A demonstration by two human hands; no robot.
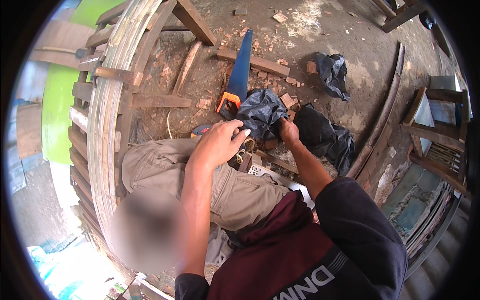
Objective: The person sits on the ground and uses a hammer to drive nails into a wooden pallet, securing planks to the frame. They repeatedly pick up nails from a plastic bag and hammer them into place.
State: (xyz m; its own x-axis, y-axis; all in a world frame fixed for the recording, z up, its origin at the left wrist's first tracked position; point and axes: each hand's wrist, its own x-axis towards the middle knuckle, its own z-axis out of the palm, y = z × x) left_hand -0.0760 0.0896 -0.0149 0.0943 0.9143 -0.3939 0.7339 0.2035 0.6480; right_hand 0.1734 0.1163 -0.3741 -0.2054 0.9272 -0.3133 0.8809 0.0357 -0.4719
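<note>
My left hand hovers over my khaki-trousered knee with its fingertips pinched together. Something small and pale shows at the tips, but I cannot tell whether it is held. My right hand reaches forward and closes on the edge of a crumpled black plastic bag lying on the dirt floor. Just beyond the bag lies a hand saw with a blue blade and an orange handle. A coil of pale cord rests beneath my left hand.
A tall curved wooden frame of slats stands at my left. Wood offcuts and chips litter the floor. More black plastic lies farther right, near a long bent plank and a wooden stand.
</note>
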